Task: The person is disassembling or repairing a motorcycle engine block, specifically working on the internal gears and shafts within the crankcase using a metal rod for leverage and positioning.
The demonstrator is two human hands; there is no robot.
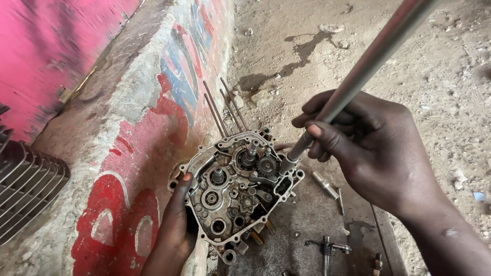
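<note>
My left hand (pixel 176 227) gripped the heavy, greasy engine case (pixel 235 189) by its rim; my right hand (pixel 368 148) pinched the stiff steel rod (pixel 358 76).

An open engine crankcase half (pixel 235 191) is seen standing on a dark, oil-stained slab (pixel 307 225), with gears and shafts exposed and four long studs (pixel 225 110) projecting from its upper end. The case is steadied at its left edge by the left hand (pixel 176 225), the thumb being laid on the rim. A long metal socket wrench (pixel 358 76) is gripped in the right hand (pixel 368 148), its tip set against the right rim of the case beside a small gear (pixel 266 165). A loose shaft (pixel 327 248) and a steel pin (pixel 325 184) are noted on the slab. A finned cylinder (pixel 28 189) is observed on the painted concrete ledge (pixel 133 148) at left.
</note>
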